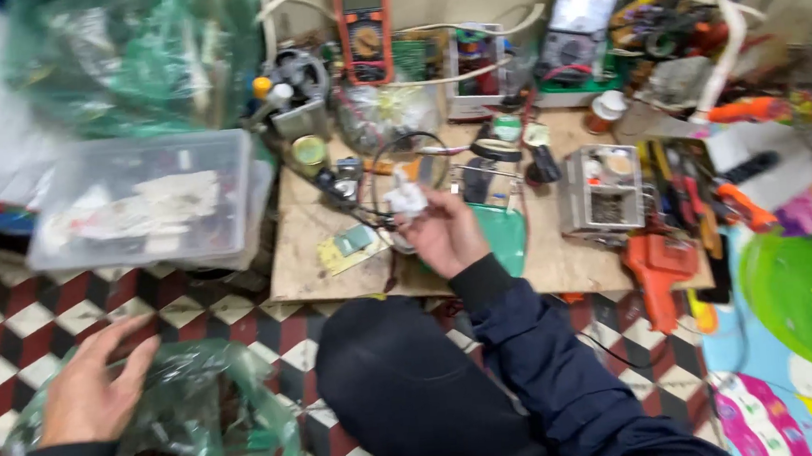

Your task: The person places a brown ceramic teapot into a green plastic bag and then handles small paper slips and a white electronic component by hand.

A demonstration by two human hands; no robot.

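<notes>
My right hand point(444, 230) is raised over the low wooden board point(558, 256) and pinches a small crumpled white wad point(406, 198). Just behind it stands a round magnifier ring point(409, 167) on the board. My left hand point(96, 388) lies flat, fingers spread, on the rim of a clear greenish plastic bag point(202, 428) on the checkered floor at lower left. My dark-clad knee point(396, 379) sits between the two hands.
A clear plastic bin point(146, 202) with white scraps sits at left, below a big green bag point(132, 57). Meters point(363, 24), cables, a metal box point(601, 193), an orange tool point(655, 274) and screwdrivers point(704, 191) crowd the board. A colourful mat point(790, 355) lies at right.
</notes>
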